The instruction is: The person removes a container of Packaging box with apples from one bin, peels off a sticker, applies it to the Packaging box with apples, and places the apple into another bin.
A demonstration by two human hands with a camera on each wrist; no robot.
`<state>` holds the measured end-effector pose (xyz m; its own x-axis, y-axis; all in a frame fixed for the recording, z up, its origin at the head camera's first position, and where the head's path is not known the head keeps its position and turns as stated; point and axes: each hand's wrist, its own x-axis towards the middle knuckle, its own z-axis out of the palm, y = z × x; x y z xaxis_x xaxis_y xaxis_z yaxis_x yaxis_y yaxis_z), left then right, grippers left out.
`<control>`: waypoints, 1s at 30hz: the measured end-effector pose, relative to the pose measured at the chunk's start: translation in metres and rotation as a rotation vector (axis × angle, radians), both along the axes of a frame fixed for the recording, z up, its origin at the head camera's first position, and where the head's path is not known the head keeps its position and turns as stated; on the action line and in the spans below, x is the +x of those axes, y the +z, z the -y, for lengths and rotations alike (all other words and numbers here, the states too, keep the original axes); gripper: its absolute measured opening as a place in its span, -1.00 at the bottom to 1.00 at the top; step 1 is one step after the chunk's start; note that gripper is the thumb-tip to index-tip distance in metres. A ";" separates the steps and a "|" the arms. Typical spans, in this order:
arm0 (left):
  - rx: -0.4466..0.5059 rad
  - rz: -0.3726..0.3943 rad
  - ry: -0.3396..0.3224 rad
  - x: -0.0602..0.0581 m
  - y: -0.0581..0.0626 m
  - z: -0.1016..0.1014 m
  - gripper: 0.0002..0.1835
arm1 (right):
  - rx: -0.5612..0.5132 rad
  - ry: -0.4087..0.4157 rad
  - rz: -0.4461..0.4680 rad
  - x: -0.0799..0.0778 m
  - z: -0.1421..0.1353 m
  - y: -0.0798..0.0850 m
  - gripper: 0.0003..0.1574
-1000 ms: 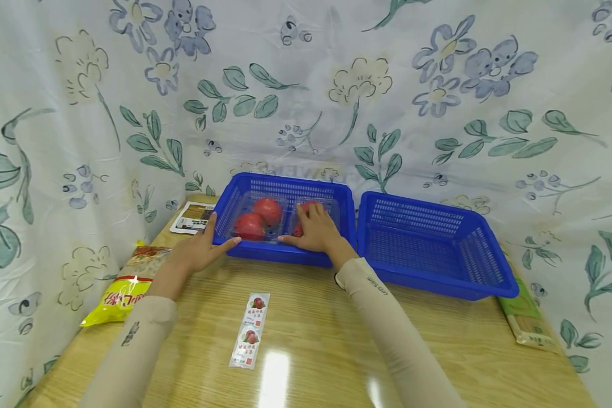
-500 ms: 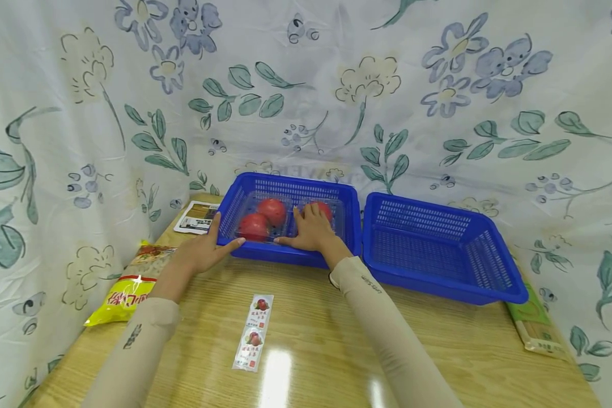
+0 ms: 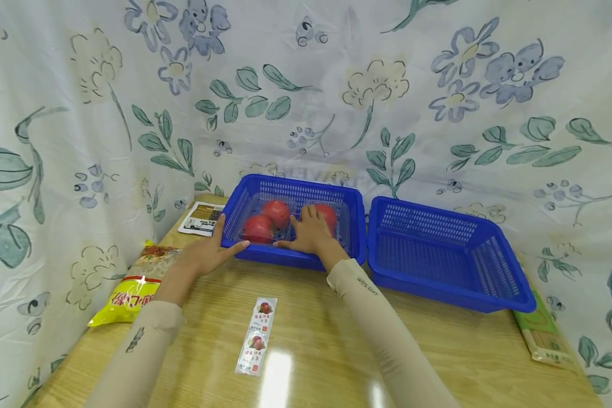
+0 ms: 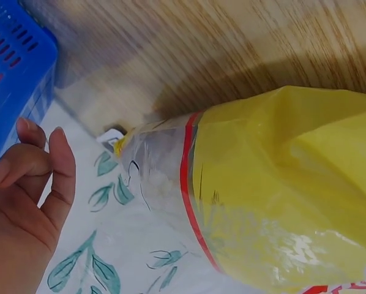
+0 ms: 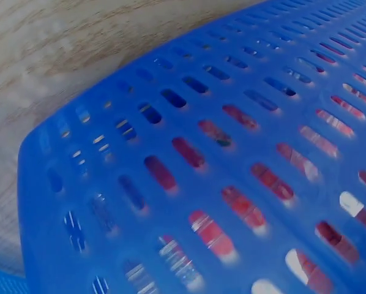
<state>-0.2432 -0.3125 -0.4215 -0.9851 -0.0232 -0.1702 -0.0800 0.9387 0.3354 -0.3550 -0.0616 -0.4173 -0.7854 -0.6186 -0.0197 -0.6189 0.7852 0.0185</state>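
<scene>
Tomatoes [image 3: 275, 213] sit in a clear plastic box [image 3: 285, 224], and the box lies inside the left blue basket [image 3: 354, 226]. Three red ones show. One is at the front left, one sits behind it, and one peeks out past the fingers on the right side.

The right hand [image 3: 311, 232] reaches over the front wall of the basket. It lies flat on top of the clear box with its fingers straight and spread. It does not curl around anything.

The left hand [image 3: 209, 252] is at the front left corner of the same basket. Its fingers are straight, its thumb points up along the side wall, and it touches the outside of the basket. The left wrist view shows the fingers of the left hand a little bent, next to the blue wall, with nothing in them.

The basket stands at the back of a wooden table [image 3: 336, 351]. A second blue basket [image 3: 438, 255] stands just beside it on the right, and the two touch.

A yellow bag [image 3: 130, 286] lies on the table near the left arm. A long sticker strip [image 3: 257, 334] with tomato pictures lies between the two arms. A paper leaflet [image 3: 201, 218] lies by the back left corner. A green packet [image 3: 540, 334] pokes out from under the second basket. A flower cloth [image 3: 336, 85] hangs all around.
</scene>
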 end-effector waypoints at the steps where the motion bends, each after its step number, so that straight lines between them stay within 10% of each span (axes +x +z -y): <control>1: 0.005 0.000 0.000 0.000 -0.001 0.000 0.21 | 0.008 0.000 0.000 0.000 0.001 -0.001 0.20; 30: 0.176 -0.072 0.037 0.002 -0.010 0.001 0.20 | 0.009 -0.011 -0.015 -0.006 0.018 -0.013 0.35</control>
